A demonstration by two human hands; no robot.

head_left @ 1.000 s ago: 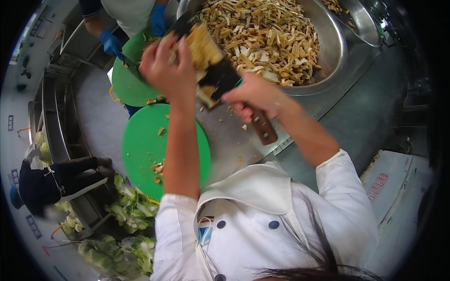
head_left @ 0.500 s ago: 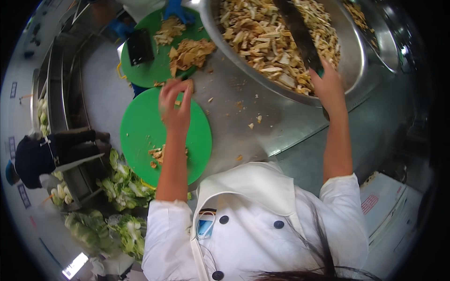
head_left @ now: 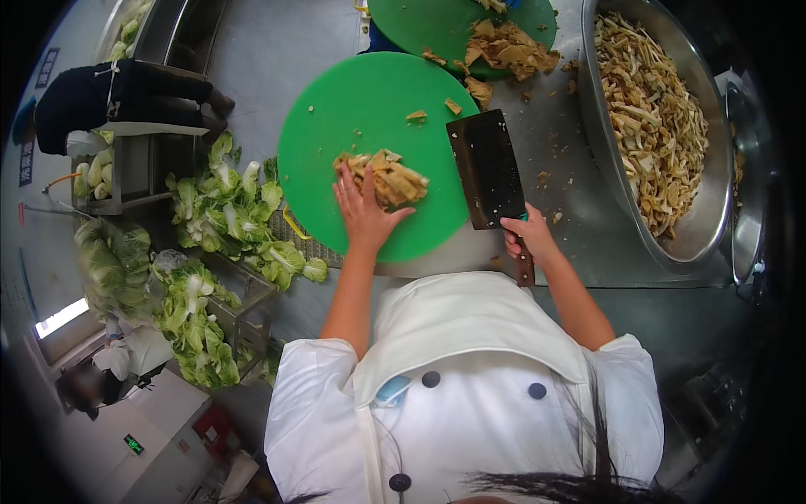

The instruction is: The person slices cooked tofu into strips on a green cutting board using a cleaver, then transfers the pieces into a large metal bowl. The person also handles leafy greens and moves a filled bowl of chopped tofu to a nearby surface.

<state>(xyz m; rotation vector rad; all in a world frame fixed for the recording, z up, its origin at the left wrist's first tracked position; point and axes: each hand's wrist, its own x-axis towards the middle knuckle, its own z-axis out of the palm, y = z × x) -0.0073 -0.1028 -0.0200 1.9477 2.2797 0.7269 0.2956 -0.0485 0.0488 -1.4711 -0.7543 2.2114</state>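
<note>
Head view: a small pile of tan food strips lies near the middle of a round green cutting board. The left hand rests flat on the near side of the pile, fingers spread and pressing it down. The right hand is closed around the handle of a dark cleaver, whose broad blade lies at the right edge of the board, just beside the pile. Farther away sits a second green board carrying more tan pieces. At far right stands a large metal bowl filled with cut strips. Leafy greens lie to the left.
</note>
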